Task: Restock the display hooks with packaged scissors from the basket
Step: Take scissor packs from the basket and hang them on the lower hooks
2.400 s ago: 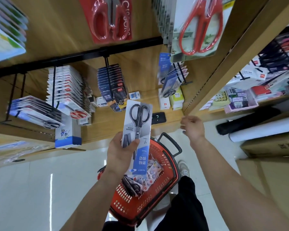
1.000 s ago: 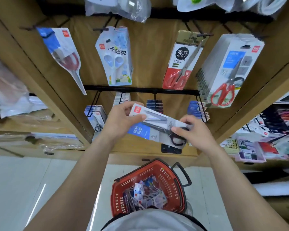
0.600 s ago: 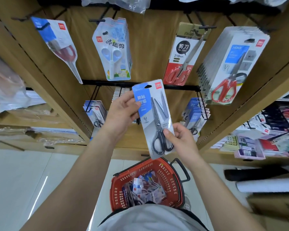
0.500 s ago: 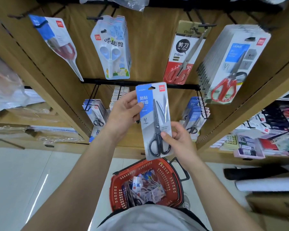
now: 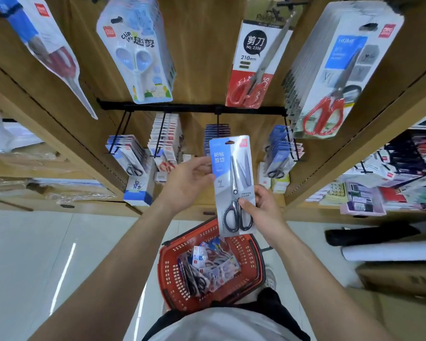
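A blue-and-grey pack of black-handled scissors stands upright in front of the lower row of display hooks. My left hand holds its left edge near the top. My right hand pinches the lower part, thumb on the handles. Below, the red basket on the floor holds several more scissor packs. The hook rail carries stacks of similar packs, one dark blue stack right behind the held pack.
Upper hooks hold blue children's scissors, red-handled scissors and a thick stack of red-handled packs. Wooden shelf sides frame the bay. Boxes and a white roll lie on the floor at right.
The pack was turned from flat to upright between both hands, then lowered slightly toward the lower hooks. My view tilted up from the basket to the display.
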A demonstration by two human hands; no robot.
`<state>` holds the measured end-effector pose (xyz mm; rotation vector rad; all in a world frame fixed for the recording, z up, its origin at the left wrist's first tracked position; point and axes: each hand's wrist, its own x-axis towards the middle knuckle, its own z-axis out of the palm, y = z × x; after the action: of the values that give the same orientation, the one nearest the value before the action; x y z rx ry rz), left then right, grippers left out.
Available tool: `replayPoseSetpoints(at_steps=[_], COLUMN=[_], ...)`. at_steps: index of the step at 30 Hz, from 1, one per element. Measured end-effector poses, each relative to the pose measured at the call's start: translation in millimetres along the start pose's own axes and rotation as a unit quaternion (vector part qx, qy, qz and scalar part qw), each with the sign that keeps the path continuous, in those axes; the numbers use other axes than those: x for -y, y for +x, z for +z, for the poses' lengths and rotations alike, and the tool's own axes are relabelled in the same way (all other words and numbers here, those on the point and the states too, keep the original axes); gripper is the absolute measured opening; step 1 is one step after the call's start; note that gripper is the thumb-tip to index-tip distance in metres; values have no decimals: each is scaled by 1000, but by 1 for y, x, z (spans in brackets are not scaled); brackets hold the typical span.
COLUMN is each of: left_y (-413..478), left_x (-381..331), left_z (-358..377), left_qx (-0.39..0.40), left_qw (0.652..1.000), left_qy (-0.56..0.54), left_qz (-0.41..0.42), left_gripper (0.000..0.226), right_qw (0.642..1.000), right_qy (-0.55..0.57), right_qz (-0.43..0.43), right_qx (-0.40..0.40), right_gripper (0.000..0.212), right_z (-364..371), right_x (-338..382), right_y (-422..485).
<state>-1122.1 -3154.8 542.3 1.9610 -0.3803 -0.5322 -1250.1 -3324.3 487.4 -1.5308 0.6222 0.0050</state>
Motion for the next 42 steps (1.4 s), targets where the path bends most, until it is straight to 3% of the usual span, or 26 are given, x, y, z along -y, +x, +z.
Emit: replayPoseSetpoints(at_steps=[3,8,18,27,42], left_y=[4,-9,-47,-39,-48], left_x=[16,60,170,233,260], left_z=[20,7,-136,-184,-177], left_qx=[32,-1,-155,-157,-99], left_qw=[998,989,936,934,933], left_qy=[32,70,206,231,256], left_qz=[-32,-130,-241,-222,-233], left_gripper=[33,38,49,50,51], right_qw=[999,990,949,962,973], right_qy=[-23,-104,-233,-211,-206], right_qz=[24,48,18,-42,-26], right_qx=[10,81,211,170,100], right_gripper=[20,34,31,35,30], right_z=[-12,18,208,318,340], right_x=[-19,-36,-53,-78,-80], right_y=[-1,16,124,202,227])
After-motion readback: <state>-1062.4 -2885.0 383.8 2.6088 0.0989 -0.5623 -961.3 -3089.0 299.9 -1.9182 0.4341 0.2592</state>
